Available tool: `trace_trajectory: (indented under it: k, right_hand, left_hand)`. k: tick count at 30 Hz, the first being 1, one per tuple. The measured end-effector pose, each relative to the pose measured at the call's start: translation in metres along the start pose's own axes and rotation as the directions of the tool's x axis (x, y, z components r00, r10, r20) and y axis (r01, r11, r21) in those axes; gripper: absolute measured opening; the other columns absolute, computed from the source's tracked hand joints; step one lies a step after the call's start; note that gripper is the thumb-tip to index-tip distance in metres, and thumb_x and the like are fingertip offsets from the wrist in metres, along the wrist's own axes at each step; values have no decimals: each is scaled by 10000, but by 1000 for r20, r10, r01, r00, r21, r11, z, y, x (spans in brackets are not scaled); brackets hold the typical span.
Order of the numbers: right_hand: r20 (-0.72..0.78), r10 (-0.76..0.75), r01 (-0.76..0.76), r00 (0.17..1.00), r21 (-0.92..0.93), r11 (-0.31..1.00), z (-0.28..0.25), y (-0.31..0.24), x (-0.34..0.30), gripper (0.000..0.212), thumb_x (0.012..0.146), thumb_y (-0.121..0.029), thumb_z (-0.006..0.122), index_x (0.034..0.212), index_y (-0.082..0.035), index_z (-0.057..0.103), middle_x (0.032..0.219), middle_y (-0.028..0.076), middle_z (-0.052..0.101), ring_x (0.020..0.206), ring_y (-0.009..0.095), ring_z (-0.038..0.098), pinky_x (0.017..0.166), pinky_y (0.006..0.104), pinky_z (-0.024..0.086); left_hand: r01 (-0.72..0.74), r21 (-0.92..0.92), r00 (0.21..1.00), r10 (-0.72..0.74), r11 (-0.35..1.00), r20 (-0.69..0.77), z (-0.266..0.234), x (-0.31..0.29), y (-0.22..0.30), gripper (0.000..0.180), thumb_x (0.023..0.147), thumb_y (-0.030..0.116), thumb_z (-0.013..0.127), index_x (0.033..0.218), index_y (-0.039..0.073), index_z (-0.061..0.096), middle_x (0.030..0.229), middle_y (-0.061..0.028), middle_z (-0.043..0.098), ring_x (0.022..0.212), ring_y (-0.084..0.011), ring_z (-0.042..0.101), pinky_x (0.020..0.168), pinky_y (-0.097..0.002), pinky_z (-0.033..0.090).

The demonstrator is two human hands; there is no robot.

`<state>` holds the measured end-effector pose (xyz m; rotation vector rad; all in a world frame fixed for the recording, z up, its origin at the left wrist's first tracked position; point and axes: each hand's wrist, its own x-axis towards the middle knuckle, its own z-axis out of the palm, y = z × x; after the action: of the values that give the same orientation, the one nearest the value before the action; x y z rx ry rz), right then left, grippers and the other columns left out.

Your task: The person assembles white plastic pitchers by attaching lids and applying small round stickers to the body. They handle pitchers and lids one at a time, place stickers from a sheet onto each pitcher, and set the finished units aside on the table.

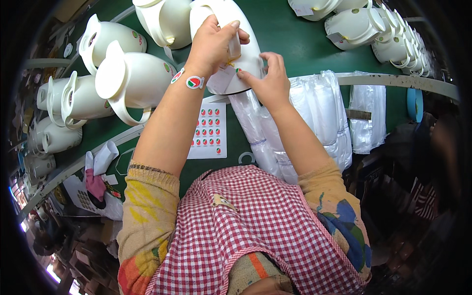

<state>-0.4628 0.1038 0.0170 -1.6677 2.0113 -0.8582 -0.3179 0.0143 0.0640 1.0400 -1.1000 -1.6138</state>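
A white jug (pixel 253 44) lies tilted at the top middle of the bench, its base end toward me. My left hand (pixel 210 45) is closed round its handle. A paper tag (pixel 222 79) hangs on the jug by a yellowish tie. My right hand (pixel 272 82) is beside the jug's lower right side, thumb and fingers apart. Its thumb tip touches a small green-and-red sticker (pixel 238 71) against the jug; whether the sticker is stuck down I cannot tell. Two round red-and-green stickers (pixel 194 82) cling to my left wrist. Below lies a white sticker sheet (pixel 207 129).
Several white jugs (pixel 133 78) crowd the left side, and another row (pixel 356 29) stands at the far right. Stacks of clear plastic bags (pixel 314 113) lie right of my right forearm. A metal rail (pixel 398 81) and a blue tape roll (pixel 415 104) are farther right.
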Motion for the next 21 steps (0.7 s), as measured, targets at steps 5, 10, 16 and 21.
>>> trace_trajectory:
  k: [5,10,16,21]
  right_hand:
    - [-49,-193,193,980,-6,981,-9,28,2,712,672,-327,806,1262,-61,510,1329,135,462,1138,299,521,913,383,456]
    - [296,-40,-244,954,849,469,-64,0,36,341,835,-257,745,995,22,631,875,29,646,790,97,584,755,241,478]
    - [-136,238,53,962,944,325,-66,-2,51,167,788,22,614,949,-12,588,876,49,623,705,110,582,654,241,496]
    - [-415,284,214,864,816,537,-72,65,84,226,728,14,603,953,-1,611,948,64,651,813,133,610,736,281,497]
  left_hand:
    - [-29,-13,998,29,1000,57,3,-5,-5,191,929,152,552,1045,21,476,832,-103,663,794,-205,664,654,-324,527]
    - [-297,444,944,192,846,267,38,-30,-39,354,844,165,649,1102,8,463,826,-168,654,729,-307,657,625,-397,512]
    - [-459,755,878,108,470,467,78,-22,-20,308,877,239,602,1142,90,550,964,-162,678,876,-351,655,727,-409,517]
    - [-307,796,943,55,521,328,37,-23,-38,253,861,261,619,1048,92,619,959,-124,696,893,-299,666,754,-390,518]
